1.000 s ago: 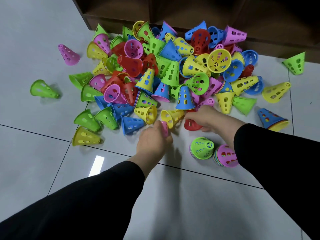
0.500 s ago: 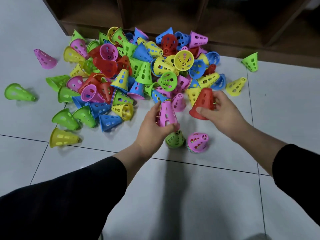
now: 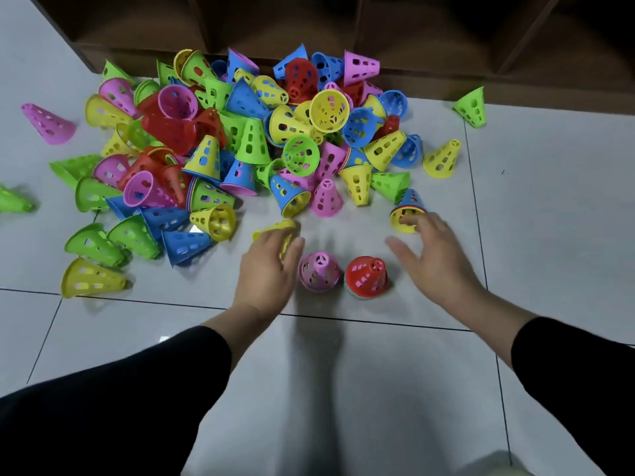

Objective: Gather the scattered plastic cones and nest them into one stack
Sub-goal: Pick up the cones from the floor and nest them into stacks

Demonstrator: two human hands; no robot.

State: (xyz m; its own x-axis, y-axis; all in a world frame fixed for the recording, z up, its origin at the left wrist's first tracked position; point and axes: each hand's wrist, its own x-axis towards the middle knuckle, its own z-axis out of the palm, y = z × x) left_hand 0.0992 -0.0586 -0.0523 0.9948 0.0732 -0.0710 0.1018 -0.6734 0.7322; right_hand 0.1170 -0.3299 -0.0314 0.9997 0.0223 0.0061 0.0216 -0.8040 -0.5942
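your two stacks stand upright on the tiled floor (image 3: 343, 389) just in front of you: the pink-topped stack (image 3: 319, 273) on the left, the red-topped stack (image 3: 366, 277) just beside it on the right, close together but i can't tell if they touch. bare tile lies between them and the pile of loose cones (image 3: 247, 139), and more bare tile spreads toward you and off to your right. the pile runs back to the dark wooden shelf base (image 3: 429, 77) at the far edge, so there's no room behind it. strays lie around the pile: a pink cone (image 3: 48, 123) far left, a green cone (image 3: 471, 106) far right by the shelf, a yellow cone (image 3: 441, 159) right of the pile.

your left hand (image 3: 266, 269) reaches forward palm down, just left of the pink-topped stack, fingers curled over a yellow cone (image 3: 275, 227) lying on the floor; it's blurred, so whether you actually grip it i can't tell. your right hand (image 3: 431, 250) is palm down with fingers spread and loose, holding nothing, fingertips touching or just at the yellow rim of a small nested stack with a blue top (image 3: 409, 209) that leans toward you. the thumb sticks out toward the red-topped stack, apart from it. both sleeves are black.
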